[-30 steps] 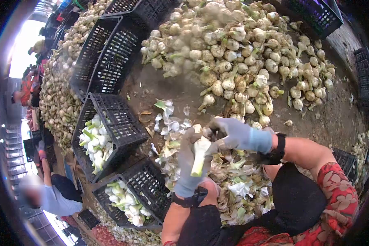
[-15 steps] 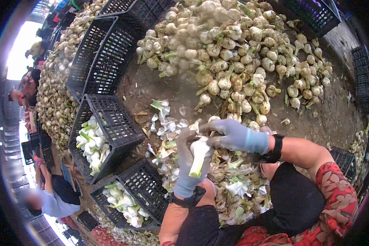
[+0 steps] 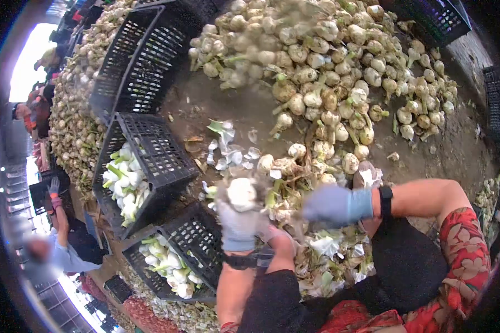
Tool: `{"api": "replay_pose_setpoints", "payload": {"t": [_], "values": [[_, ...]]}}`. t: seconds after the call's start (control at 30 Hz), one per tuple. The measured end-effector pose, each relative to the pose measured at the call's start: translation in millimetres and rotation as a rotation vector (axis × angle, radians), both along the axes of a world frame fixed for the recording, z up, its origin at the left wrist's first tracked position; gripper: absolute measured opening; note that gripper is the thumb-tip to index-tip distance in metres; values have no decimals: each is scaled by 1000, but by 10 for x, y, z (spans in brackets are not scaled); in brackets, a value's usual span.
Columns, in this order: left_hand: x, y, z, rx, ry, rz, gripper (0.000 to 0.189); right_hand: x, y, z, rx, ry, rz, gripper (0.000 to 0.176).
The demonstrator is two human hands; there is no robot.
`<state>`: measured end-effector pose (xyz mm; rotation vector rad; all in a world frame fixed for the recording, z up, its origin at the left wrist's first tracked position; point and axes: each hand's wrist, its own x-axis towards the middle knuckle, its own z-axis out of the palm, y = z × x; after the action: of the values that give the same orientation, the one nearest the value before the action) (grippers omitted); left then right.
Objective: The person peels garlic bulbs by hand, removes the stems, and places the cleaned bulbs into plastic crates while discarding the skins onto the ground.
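Observation:
A peeled white garlic bulb (image 3: 241, 193) sits in my gloved left hand (image 3: 239, 225), its round base facing up and the fingers curled around it. Close beside the hand is the lower black crate with trimmed bulbs. My gloved right hand (image 3: 334, 205) is apart from the bulb, over the heap of papery garlic skins (image 3: 325, 250). Motion blurs its fingers. Several loose garlic bulbs (image 3: 323, 150) with dirty outer skins lie just beyond both hands.
Two black crates, an upper one (image 3: 158, 147) and a lower one (image 3: 197, 233), hold white trimmed garlic (image 3: 128, 180) on the left. A large pile of unpeeled garlic (image 3: 316, 61) covers the ground ahead. More crates (image 3: 155, 61) stand behind. A person (image 3: 66, 252) sits at far left.
My left hand has moved left with the garlic bulb, whose stem pointed toward me before. The right hand has come away from the bulb, right and nearer my body.

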<state>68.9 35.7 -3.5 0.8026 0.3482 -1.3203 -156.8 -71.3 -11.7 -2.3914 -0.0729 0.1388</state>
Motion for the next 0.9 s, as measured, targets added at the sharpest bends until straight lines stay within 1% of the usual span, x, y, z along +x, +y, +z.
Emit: {"api": "replay_pose_setpoints", "payload": {"t": [0.03, 0.07, 0.1, 0.13, 0.17, 0.2, 0.23, 0.27, 0.3, 0.33, 0.37, 0.4, 0.43, 0.47, 0.5, 0.53, 0.57, 0.6, 0.63, 0.67, 0.7, 0.73, 0.77, 0.8, 0.83, 0.87, 0.9], "values": [[123, 36, 54, 120, -35, 110, 43, -80, -46, -176, -62, -38, -132, 41], [197, 115, 187, 107, -310, 112, 41, -142, -126, -242, -132, 187, -101, 42], [317, 195, 357, 98, -417, 150, 42, -235, -160, -311, -249, 143, -87, 43], [429, 310, 465, 208, -665, 244, 39, -305, -200, -367, -371, 91, -71, 44], [549, 522, 532, 518, -1525, 59, 36, -332, -178, -379, -377, 94, -73, 44], [625, 733, 642, 582, -1783, 154, 33, -364, -101, -377, -402, 113, -13, 44], [789, 960, 741, 696, -1542, 432, 34, -389, -43, -388, -428, 131, 47, 44], [1050, 1324, 786, 760, -1296, 521, 30, -414, -6, -419, -432, 130, 42, 44], [1254, 1637, 757, 927, -1290, 602, 35, -439, 44, -461, -405, 195, 50, 31], [1295, 1708, 940, 1346, -1210, 470, 42, -461, 78, -524, -376, 259, 60, 19], [1387, 1929, 902, 1260, -1344, 571, 46, -580, 61, -637, -350, 48, -11, 27], [1478, 2108, 813, 1163, -1471, 673, 52, -580, 30, -659, -352, 45, -14, 27], [1540, 2118, 769, 1157, -1473, 672, 52, -578, -7, -664, -252, 228, -26, 32], [1591, 2142, 713, 1307, -1782, 578, 56, -580, -65, -667, -153, 411, -35, 36], [1617, 2196, 663, 1453, -2087, 460, 60, -591, -160, -670, -116, 403, -12, 45], [1339, 1860, 762, 1283, -2231, 284, 59, -599, -175, -714, -123, 403, -6, 45], [944, 1324, 824, 1099, -2356, 104, 59, -600, -183, -806, 84, 263, -214, 49], [723, 974, 724, 867, -2254, 90, 61, -595, -170, -874, 296, 117, -420, 54], [402, 621, 761, 721, -2117, -162, 60, -570, -205, -901, 301, 143, -496, 64], [209, 370, 746, 571, -2000, -476, 59, -508, -252, -759, 295, 137, -493, 64], [99, 263, 419, 273, -1565, -522, 61, -404, -306, -459, 883, 223, -698, 65], [-167, 48, 410, 210, -1347, -658, 66, -300, -357, -211, 1481, 303, -878, 66], [-331, -97, 350, 90, -1487, -778, 70, -218, -378, -95, 1546, 300, -934, 64], [-457, -209, 280, -33, -1622, -897, 73, -151, -372, -146, 1541, 294, -931, 64], [-586, -301, 175, -35, -1628, -894, 73, -85, -340, -249, 1164, 166, -881, 67], [-690, -368, 50, -62, -1646, -730, 78, 7, -305, -241, 793, 45, -813, 71], [-718, -394, -23, -86, -1661, -566, 85, 64, -247, -209, 468, -61, -848, 71]]}}
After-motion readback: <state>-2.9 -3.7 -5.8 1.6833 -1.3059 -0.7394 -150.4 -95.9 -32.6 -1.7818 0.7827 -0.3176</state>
